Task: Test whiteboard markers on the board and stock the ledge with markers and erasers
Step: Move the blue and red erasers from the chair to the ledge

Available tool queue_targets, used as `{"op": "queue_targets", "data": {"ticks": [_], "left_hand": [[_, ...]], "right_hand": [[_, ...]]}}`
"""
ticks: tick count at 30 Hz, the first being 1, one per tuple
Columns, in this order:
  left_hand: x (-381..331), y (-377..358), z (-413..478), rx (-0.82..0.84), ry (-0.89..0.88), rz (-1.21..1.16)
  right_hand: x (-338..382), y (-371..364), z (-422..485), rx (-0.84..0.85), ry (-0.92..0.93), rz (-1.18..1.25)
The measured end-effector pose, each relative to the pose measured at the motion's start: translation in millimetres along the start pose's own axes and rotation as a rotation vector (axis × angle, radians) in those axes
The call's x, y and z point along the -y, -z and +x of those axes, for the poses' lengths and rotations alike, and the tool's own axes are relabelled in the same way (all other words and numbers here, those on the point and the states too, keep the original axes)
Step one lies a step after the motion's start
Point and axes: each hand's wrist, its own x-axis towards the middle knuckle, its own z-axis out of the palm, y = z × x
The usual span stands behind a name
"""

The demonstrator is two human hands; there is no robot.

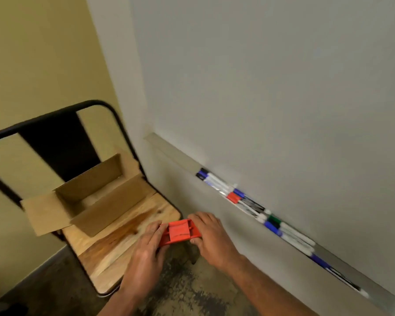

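I hold a red eraser (179, 232) with both hands above the front right corner of a chair seat. My left hand (146, 249) grips its left end and my right hand (211, 238) grips its right end. The whiteboard (271, 87) fills the right side of the view. Along its bottom runs a metal ledge (169, 153). Several markers (255, 208) with blue, red, green and black caps lie in a row in the ledge, to the right of my hands. The left stretch of the ledge holds nothing.
A black metal chair (62, 142) with a wooden seat (114, 245) stands left of the board. An open cardboard box (84, 201) sits on the seat, and I see nothing inside it. A yellow wall is behind, dark mottled floor below.
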Motion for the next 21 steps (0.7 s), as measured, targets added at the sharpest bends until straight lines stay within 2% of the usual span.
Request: {"op": "queue_targets", "data": {"ticks": [9, 14, 21], "left_hand": [[-182.5, -79.3, -60.5, 0.131, -0.316, -0.058], [-308.8, -151.6, -106.6, 0.115, -0.620, -0.120], [-468.5, -262.3, -176.2, 0.121, -0.879, -0.192]], "right_hand": [[-76.6, 102.1, -227.2, -0.245, -0.245, 0.031], [-133.7, 155.6, -372.6, -0.347, -0.425, 0.028], [-215.4, 209.0, -551.7, -0.456, -0.653, -0.016]]}}
